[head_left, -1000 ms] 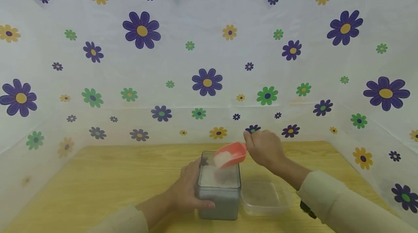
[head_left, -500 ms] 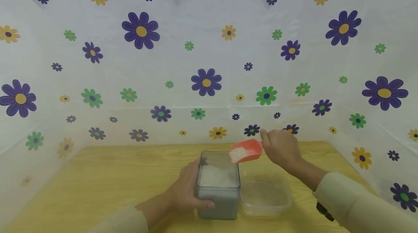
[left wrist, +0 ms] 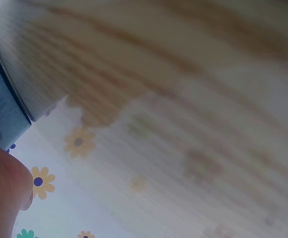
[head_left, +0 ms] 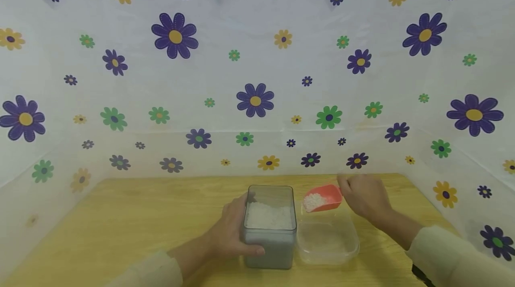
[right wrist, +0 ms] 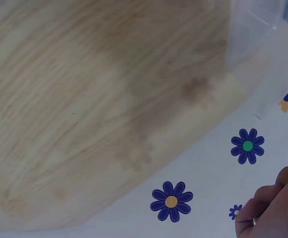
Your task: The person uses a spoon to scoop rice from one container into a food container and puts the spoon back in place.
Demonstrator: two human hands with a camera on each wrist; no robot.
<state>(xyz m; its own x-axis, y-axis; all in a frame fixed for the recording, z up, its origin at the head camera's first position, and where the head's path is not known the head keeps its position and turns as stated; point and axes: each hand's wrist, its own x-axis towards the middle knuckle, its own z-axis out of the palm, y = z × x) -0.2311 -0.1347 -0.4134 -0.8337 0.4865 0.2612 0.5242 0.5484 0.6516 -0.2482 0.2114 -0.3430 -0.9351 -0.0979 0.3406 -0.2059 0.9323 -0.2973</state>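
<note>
My right hand [head_left: 367,194] grips the handle of a pink scoop [head_left: 331,196], whose bowl carries a heap of white grains [head_left: 314,201] that look like rice. The scoop hangs over the back of a clear plastic tub [head_left: 327,255]. With thumb in front and fingers along its left side, my left hand [head_left: 230,229] holds a grey see-through square container [head_left: 269,251] upright on the table. White grains [head_left: 268,215] fill much of this container. In the left wrist view, only part of the hand [left wrist: 5,191] and a bluish container corner [left wrist: 2,99] show. The right wrist view catches curled fingers [right wrist: 270,203]; the scoop is out of sight there.
The wooden table [head_left: 153,215] stretches back to a white curtain [head_left: 217,77] printed with flowers, which also closes in both sides. The tub stands close against the container's right side.
My right hand has carried the loaded scoop rightward, from over the grey container to over the clear tub, and slightly lower. The left hand and both vessels have stayed in place.
</note>
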